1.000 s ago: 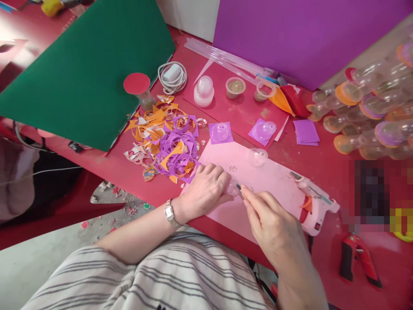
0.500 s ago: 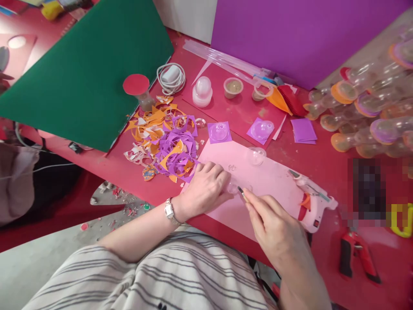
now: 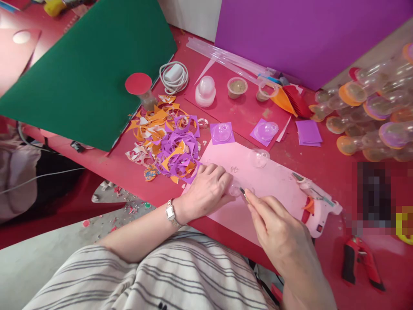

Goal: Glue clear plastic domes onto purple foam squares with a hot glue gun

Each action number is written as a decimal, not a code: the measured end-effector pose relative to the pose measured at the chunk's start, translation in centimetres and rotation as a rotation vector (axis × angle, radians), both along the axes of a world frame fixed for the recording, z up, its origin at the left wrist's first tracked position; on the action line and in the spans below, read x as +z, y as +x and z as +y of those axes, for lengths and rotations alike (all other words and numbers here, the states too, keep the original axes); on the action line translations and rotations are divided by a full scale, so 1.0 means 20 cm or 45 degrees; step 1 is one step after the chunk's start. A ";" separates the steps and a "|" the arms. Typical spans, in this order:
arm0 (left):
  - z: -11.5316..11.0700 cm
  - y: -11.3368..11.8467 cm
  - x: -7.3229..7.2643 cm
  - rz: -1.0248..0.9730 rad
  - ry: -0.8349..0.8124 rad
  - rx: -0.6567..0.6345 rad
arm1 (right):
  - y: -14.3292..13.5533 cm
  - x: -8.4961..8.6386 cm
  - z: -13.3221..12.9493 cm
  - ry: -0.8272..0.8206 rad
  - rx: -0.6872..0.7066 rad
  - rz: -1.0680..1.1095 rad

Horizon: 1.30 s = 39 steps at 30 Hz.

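Observation:
My left hand (image 3: pixel 208 189), with a watch at the wrist, is closed around a small clear plastic dome (image 3: pixel 235 188) low over the pink sheet (image 3: pixel 237 219). Its fingers partly cover the piece. In my right hand (image 3: pixel 277 221) a thin pen-like tool (image 3: pixel 243 192) is pinched, its dark tip at the dome's right side; I cannot tell if they touch. Another clear dome (image 3: pixel 259 158) rests by the sheet's far edge. Beyond it, two more domes sit on purple paper squares (image 3: pixel 213 138). A white glue gun (image 3: pixel 319 204) lies to the right.
Purple and orange paper scraps (image 3: pixel 177 148) pile up left of the sheet. Behind stand cups of brown grains (image 3: pixel 238 88) and a coiled white cable (image 3: pixel 174 74). Red-handled pliers (image 3: pixel 361 262) lie at right, below stacked clear bottle shapes (image 3: pixel 371 103). A green board (image 3: pixel 97 73) stands at left.
The whole view has shifted slightly, so most things on the table sit a little further right. Both hands keep nearly the same pose around the dome and tool.

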<state>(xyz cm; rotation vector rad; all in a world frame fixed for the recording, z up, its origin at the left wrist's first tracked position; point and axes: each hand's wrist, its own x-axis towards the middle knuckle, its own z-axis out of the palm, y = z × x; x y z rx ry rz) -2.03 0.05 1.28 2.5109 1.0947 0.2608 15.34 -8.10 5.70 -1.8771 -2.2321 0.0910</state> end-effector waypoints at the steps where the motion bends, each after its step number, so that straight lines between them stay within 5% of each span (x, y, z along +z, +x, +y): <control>1: 0.00 0.00 0.00 0.001 -0.001 -0.004 | 0.00 0.00 0.00 -0.002 0.003 0.000; 14: 0.00 0.00 0.00 0.035 0.091 -0.015 | 0.00 -0.05 0.00 0.050 -0.055 0.266; 39: 0.00 0.01 0.01 0.018 0.031 -0.014 | -0.01 0.00 -0.06 -0.035 0.061 0.168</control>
